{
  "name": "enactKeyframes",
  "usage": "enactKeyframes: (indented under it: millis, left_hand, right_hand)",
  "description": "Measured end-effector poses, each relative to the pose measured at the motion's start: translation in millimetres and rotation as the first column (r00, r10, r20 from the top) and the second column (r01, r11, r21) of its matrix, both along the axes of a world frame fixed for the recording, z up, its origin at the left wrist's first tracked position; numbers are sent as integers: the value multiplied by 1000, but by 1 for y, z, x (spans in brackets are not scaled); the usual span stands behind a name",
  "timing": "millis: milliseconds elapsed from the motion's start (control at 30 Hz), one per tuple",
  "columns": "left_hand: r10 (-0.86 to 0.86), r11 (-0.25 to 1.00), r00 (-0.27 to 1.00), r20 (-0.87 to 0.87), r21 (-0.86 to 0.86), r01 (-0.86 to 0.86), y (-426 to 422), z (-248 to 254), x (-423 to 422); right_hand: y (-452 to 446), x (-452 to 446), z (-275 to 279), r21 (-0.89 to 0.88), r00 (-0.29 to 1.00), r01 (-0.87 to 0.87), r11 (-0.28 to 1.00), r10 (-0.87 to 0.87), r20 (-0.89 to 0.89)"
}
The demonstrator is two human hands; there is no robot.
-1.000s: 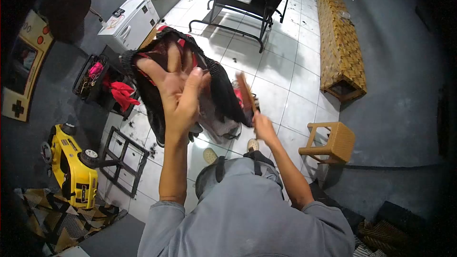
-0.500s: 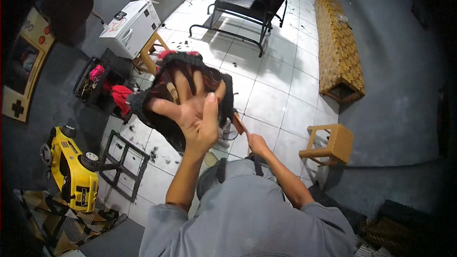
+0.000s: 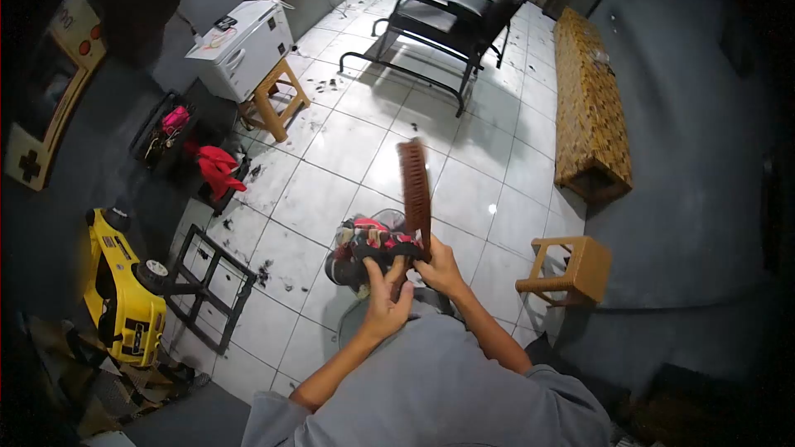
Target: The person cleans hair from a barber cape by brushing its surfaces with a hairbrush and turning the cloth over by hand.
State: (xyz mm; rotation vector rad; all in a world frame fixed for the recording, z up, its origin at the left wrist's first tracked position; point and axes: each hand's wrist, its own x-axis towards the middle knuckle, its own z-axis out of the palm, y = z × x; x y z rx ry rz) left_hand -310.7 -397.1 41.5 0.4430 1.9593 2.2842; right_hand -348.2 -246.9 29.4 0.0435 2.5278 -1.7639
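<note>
My left hand (image 3: 386, 308) is closed on a knit cap (image 3: 373, 237) with dark, red and grey patterning, bunched up in front of my body. Its thumb and fingers pinch the dark rim, while the far side of the cap hangs away from me. Right beside it, my right hand (image 3: 442, 266) grips the lower end of a brown brush (image 3: 416, 186). The brush stands upright, its ridged bristle side facing left and its lower part touching or nearly touching the cap. Whether my right fingers also hold the cap's edge, I cannot tell.
A woven stool (image 3: 575, 271) and a long woven bench (image 3: 590, 108) stand at right. Ahead is a black barber chair (image 3: 451, 21). On the left are a white box (image 3: 244, 43) on a wooden stool, a yellow toy car (image 3: 124, 285) and a black frame (image 3: 207, 290). Dark hair clumps dot the tiles.
My left hand, spread inside the raised cap before, has lowered and now pinches its rim. The brush has swung upright and come beside the cap.
</note>
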Motion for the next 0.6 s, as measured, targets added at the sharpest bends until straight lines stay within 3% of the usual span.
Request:
enactKeyframes:
  millis: [67,100,167,200,233,300,333,367,433,467,567,600]
  left_hand:
    - [141,987,982,128,-99,-129,-15,9,-11]
    - [318,881,947,45,-383,-277,-26,6,-14]
    - [503,673,850,-157,-546,-499,-42,-19,-22]
    - [498,621,826,-265,-556,-553,-52,-26,-24]
    - [483,593,841,-244,-615,-519,-59,-33,-25]
    - [518,594,804,-292,-554,-584,-68,-40,-24]
    - [566,635,793,-223,-496,-592,-70,-36,-25]
    - [608,602,701,-372,-360,-713,-72,-47,-33]
    - [502,472,777,-379,-633,-614,-89,-37,-44]
    - [471,434,813,-341,-713,-550,-102,-67,-46]
    - [426,239,785,-450,-780,-578,-122,-65,-47]
    - [387,265,819,-423,-800,-538,-124,-64,-43]
  right_hand:
    - [-3,0,21,91,998,-6,996,1,59]
    - [-1,1,25,130,996,-64,989,55,67]
    - [6,2,35,215,984,-171,962,157,81]
    - [0,5,42,121,985,-175,977,174,14]
    - [-3,6,56,211,970,-233,949,241,-15]
    - [-10,10,58,257,939,-312,915,338,-64]
    - [-12,9,69,411,903,-429,804,388,185]
    - [-14,11,70,474,904,-418,775,404,137]
    - [-8,18,51,574,927,-368,732,337,165]
    - [4,20,32,664,959,-256,703,273,81]
    - [50,22,-19,801,986,67,595,83,-144]
    - [62,22,-27,806,983,145,574,6,-181]
